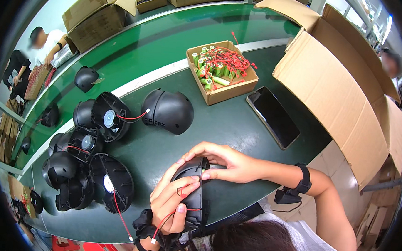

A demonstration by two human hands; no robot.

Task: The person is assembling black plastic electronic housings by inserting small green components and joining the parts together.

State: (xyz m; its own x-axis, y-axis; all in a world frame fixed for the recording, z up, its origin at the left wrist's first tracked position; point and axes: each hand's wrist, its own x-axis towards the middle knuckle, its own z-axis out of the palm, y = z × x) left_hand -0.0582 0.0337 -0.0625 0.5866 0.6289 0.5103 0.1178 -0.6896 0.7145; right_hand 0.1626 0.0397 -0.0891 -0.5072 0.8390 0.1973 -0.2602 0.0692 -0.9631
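At lower centre, by the green table (237,132), our curled left hand (167,204) and right hand (224,163) are holding a black shell (195,201), carton (334,98) upper right.

Head view: left fisheye of the head-worn pair is looking steeply down from above, facing across the green workbench (223,131); left hand (167,203) and right hand (231,163) are showing close, below centre; straight lines are bending toward the rim

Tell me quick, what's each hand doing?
Left hand: holding the black shell.
Right hand: holding the same black shell, near its far end.
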